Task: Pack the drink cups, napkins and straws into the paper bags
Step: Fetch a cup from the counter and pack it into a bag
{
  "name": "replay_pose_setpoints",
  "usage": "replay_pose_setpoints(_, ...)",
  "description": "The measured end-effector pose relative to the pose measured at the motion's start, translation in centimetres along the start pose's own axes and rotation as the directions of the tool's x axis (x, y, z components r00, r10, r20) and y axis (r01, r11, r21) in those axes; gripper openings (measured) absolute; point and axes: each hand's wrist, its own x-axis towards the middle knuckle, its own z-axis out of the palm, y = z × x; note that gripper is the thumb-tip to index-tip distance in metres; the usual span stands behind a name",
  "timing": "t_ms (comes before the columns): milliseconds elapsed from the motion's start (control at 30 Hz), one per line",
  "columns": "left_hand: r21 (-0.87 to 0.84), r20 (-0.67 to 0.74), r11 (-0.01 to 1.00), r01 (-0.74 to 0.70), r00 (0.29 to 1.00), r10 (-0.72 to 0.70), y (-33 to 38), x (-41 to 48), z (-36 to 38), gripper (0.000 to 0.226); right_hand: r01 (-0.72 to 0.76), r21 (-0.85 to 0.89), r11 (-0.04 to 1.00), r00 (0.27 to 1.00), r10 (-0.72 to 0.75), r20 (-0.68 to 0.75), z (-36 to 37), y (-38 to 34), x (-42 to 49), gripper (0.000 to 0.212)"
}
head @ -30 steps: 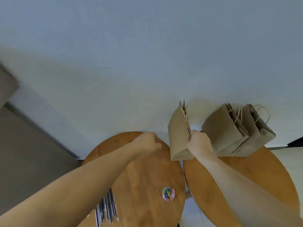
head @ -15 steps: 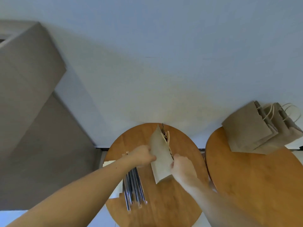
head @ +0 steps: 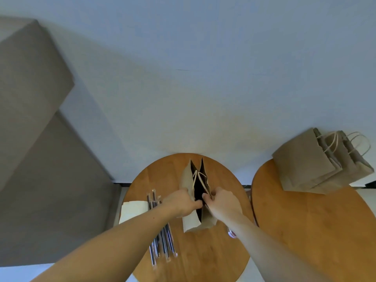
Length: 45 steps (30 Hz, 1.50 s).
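Both grips are closed on the paper bag (head: 186,178). Your left hand (head: 181,202) pinches its left wall at the mouth, and your right hand (head: 223,202) pinches the right wall by the twine handles.

In the head view the bag stands mid-frame on the left bench (head: 203,261). Its mouth is a dark, narrow slit running from your 2 hands toward the top of the frame, so it probably needs widening left-to-right across that slit.

The straws (head: 162,241) and napkins (head: 133,210) lie just lower left of the bag, partly under your left forearm, so that hand is nearer to them. No drink cup shows. The spare bags (head: 311,165) sit at the right edge, well apart, on the right bench (head: 305,231).
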Motion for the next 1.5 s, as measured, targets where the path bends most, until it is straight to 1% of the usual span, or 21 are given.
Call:
replay_pose_setpoints(100, 0.050, -0.044, 0.998, 0.024, 0.999, -0.022, 1.4, 0.5, 0.7, 0.053, -0.017, -0.027, 0.999, 1.000, 0.016, -0.015, -0.3, 0.2, 1.4, 0.026)
replay_pose_setpoints(233, 0.027, -0.195, 0.994, 0.107, 0.976, -0.100, 1.8, 0.8, 0.5, 0.025, 0.010, -0.105, 0.994, 1.000, -0.007, 0.021, -0.7, 1.7, 2.7, 0.012)
replay_pose_setpoints(300, 0.059, -0.272, 0.980, 0.191, 0.948, -0.168, 0.7, 0.7, -0.6, 0.028, 0.003, -0.121, 0.993, 1.000, 0.000, 0.023, -1.3, 3.2, 3.1, 0.010)
replay_pose_setpoints(400, 0.102, -0.300, 0.958, 0.267, 0.927, -0.226, -1.6, 0.5, -2.5, 0.033, -0.065, -0.126, 0.990, 0.998, 0.066, 0.005, -2.6, 6.1, 3.8, 0.011)
replay_pose_setpoints(467, 0.093, -0.312, 0.962, 0.259, 0.925, -0.219, -2.7, 0.5, -2.8, 0.031, -0.090, -0.101, 0.991, 0.996, 0.089, -0.016, -3.1, 7.3, 4.0, 0.010)
replay_pose_setpoints(533, 0.050, -0.316, 0.972, 0.230, 0.927, -0.203, -2.6, 0.6, -2.1, 0.031, -0.056, -0.065, 0.996, 0.998, 0.056, -0.002, -2.8, 7.3, 4.1, 0.010)
replay_pose_setpoints(633, -0.050, -0.240, 0.981, 0.188, 0.951, -0.195, -1.9, 1.4, -0.6, 0.031, 0.049, 0.028, 0.998, 0.994, -0.051, 0.093, -1.9, 6.4, 3.8, 0.018)
replay_pose_setpoints(700, -0.070, -0.149, 0.989, 0.128, 0.979, -0.137, -1.7, 1.8, -0.3, 0.035, 0.086, 0.100, 0.991, 0.976, -0.104, 0.193, -1.8, 6.0, 3.5, 0.035)
replay_pose_setpoints(733, -0.076, -0.091, 0.993, 0.093, 0.991, -0.100, -1.6, 2.0, -0.4, 0.043, 0.085, 0.122, 0.989, 0.962, -0.114, 0.246, -2.1, 6.0, 3.4, 0.049)
replay_pose_setpoints(767, -0.088, -0.022, 0.994, 0.068, 0.997, -0.070, -1.4, 2.0, -0.6, 0.058, 0.078, 0.133, 0.988, 0.948, -0.115, 0.297, -2.4, 6.1, 3.4, 0.065)
replay_pose_setpoints(800, -0.099, 0.055, 0.994, 0.052, 0.997, -0.047, -1.4, 1.9, -0.9, 0.078, 0.066, 0.139, 0.988, 0.932, -0.111, 0.346, -2.8, 6.2, 3.3, 0.078)
replay_pose_setpoints(833, -0.093, 0.128, 0.995, 0.044, 0.991, -0.032, -1.4, 1.7, -1.3, 0.095, 0.057, 0.148, 0.987, 0.913, -0.112, 0.393, -3.4, 6.3, 3.3, 0.086)
replay_pose_setpoints(900, -0.048, 0.230, 0.999, 0.005, 0.973, 0.006, -1.5, 1.4, -2.6, 0.113, 0.059, 0.145, 0.988, 0.895, -0.116, 0.431, -4.8, 6.5, 3.5, 0.089)
replay_pose_setpoints(967, 0.062, 0.244, 0.998, -0.020, 0.970, 0.004, -2.0, 1.1, -4.0, 0.115, 0.095, 0.065, 0.993, 0.929, -0.111, 0.353, -6.2, 6.2, 3.9, 0.083)
replay_pose_setpoints(1000, 0.153, 0.217, 0.988, -0.029, 0.976, -0.005, -2.1, 1.0, -4.6, 0.111, 0.111, 0.023, 0.994, 0.951, -0.113, 0.289, -6.8, 5.8, 4.1, 0.079)
replay_pose_setpoints(1067, 0.346, 0.097, 0.937, -0.042, 0.995, 0.009, -1.9, 0.9, -5.3, 0.097, 0.158, -0.011, 0.987, 0.971, -0.153, 0.184, -7.9, 4.4, 4.3, 0.070)
replay_pose_setpoints(1133, 0.438, -0.036, 0.898, -0.036, 0.998, 0.057, -1.3, 0.7, -5.9, 0.084, 0.220, -0.044, 0.975, 0.967, -0.212, 0.141, -8.6, 2.5, 4.4, 0.063)
replay_pose_setpoints(1233, 0.424, -0.157, 0.905, -0.049, 0.979, 0.127, -0.5, 0.4, -6.5, 0.073, 0.307, -0.112, 0.945, 0.947, -0.291, 0.139, -9.4, -0.3, 4.7, 0.056)
replay_pose_setpoints(1333, 0.391, -0.242, 0.920, -0.032, 0.961, 0.136, -0.6, -0.5, -7.4, 0.062, 0.381, -0.179, 0.907, 0.923, -0.361, 0.137, -9.8, -3.7, 5.2, 0.053)
replay_pose_setpoints(1433, 0.333, -0.271, 0.942, 0.037, 0.961, 0.058, -2.5, -1.7, -8.2, 0.061, 0.459, -0.182, 0.869, 0.886, -0.436, 0.157, -8.6, -7.7, 5.1, 0.051)
replay_pose_setpoints(1500, 0.288, -0.284, 0.952, 0.105, 0.959, -0.019, -4.6, -2.8, -8.4, 0.059, 0.508, -0.179, 0.843, 0.857, -0.473, 0.207, -6.7, -10.3, 4.8, 0.049)
